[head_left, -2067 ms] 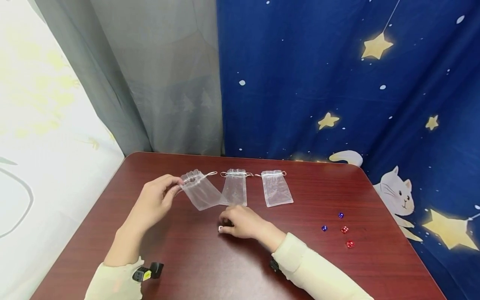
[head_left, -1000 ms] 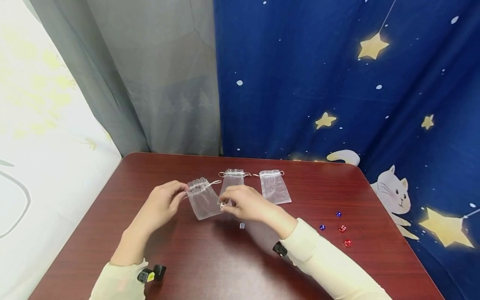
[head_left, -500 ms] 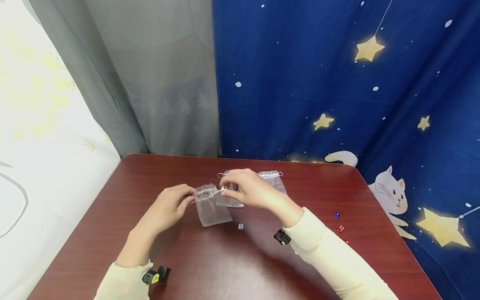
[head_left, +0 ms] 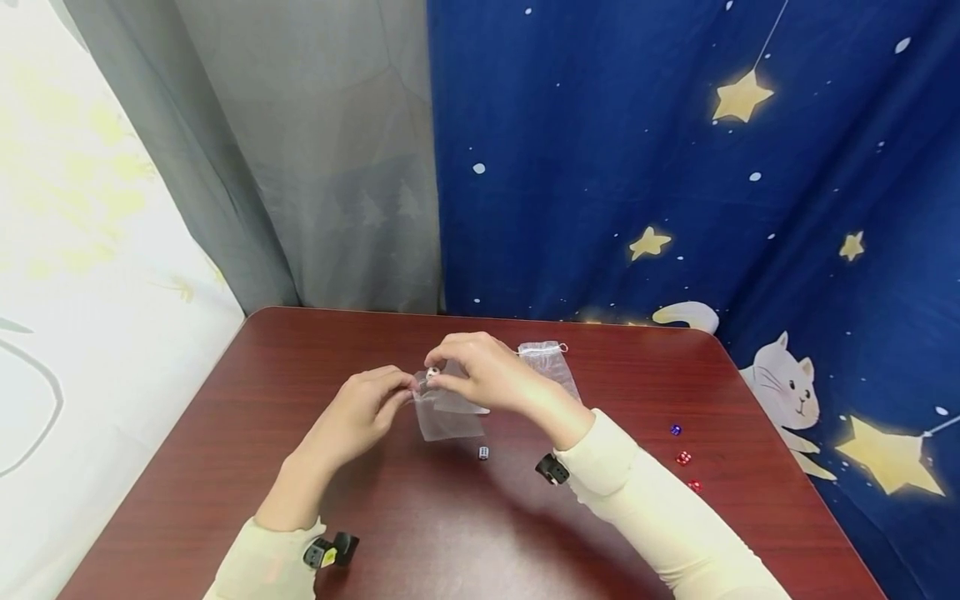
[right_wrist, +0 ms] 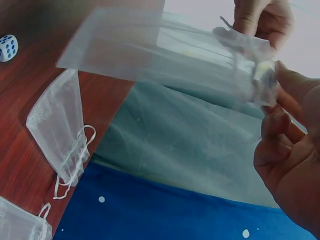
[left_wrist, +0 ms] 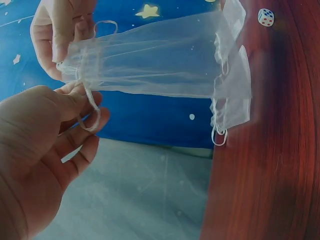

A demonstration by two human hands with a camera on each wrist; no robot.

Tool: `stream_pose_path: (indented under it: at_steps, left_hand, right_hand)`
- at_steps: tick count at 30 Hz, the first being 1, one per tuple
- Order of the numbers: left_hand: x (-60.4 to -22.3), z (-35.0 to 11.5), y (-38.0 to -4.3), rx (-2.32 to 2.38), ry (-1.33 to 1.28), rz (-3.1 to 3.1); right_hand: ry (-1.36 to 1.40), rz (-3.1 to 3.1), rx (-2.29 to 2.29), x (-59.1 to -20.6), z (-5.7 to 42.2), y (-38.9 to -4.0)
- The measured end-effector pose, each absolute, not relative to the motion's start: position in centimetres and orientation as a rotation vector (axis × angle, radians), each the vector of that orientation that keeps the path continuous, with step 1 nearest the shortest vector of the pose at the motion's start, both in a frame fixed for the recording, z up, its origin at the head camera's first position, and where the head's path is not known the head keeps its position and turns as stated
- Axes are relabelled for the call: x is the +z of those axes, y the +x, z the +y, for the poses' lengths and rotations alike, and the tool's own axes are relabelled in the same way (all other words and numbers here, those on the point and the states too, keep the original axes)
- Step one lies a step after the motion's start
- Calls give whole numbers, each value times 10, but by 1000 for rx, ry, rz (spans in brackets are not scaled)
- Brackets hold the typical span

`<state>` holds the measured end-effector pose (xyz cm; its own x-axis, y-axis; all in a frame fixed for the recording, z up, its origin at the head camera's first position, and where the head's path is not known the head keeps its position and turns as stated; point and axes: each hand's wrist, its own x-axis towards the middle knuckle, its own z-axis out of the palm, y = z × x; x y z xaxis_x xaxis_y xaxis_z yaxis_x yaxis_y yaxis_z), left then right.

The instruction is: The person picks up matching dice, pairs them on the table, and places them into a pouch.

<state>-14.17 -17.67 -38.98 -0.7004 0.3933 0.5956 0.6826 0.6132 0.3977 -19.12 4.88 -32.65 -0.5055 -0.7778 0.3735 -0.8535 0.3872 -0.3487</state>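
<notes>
My left hand [head_left: 358, 410] pinches the gathered top edge of a sheer white drawstring bag [head_left: 448, 427], which hangs above the table. With thumb and fingers, my right hand [head_left: 489, 371] holds a small white die [head_left: 432, 373] right at the bag's mouth; whether it is past the rim I cannot tell. In the right wrist view the die is blurred behind the sheer cloth. Below the bag, another white die [head_left: 483, 453] with blue pips rests on the table. A second drawstring bag [right_wrist: 57, 120] lies flat, partly covered by my right hand in the head view.
A third drawstring bag [head_left: 546, 360] lies behind my right forearm. On the right of the dark red table [head_left: 420, 533] are a blue die [head_left: 676, 430] and two red dice [head_left: 683, 457], one partly behind the sleeve. Curtains hang beyond the far edge.
My right hand has lifted a white die off the table and brought it up to the bag's mouth. My left hand has moved right with the bag, toward my right hand.
</notes>
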Motion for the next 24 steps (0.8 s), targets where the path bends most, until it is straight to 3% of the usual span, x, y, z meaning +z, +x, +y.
stream_pose_path:
  at_steps: [24]
  left_hand:
    - [-397, -189, -139, -860, -759, -2365]
  right_hand:
    - [1424, -2288, 1059, -350, 70, -200]
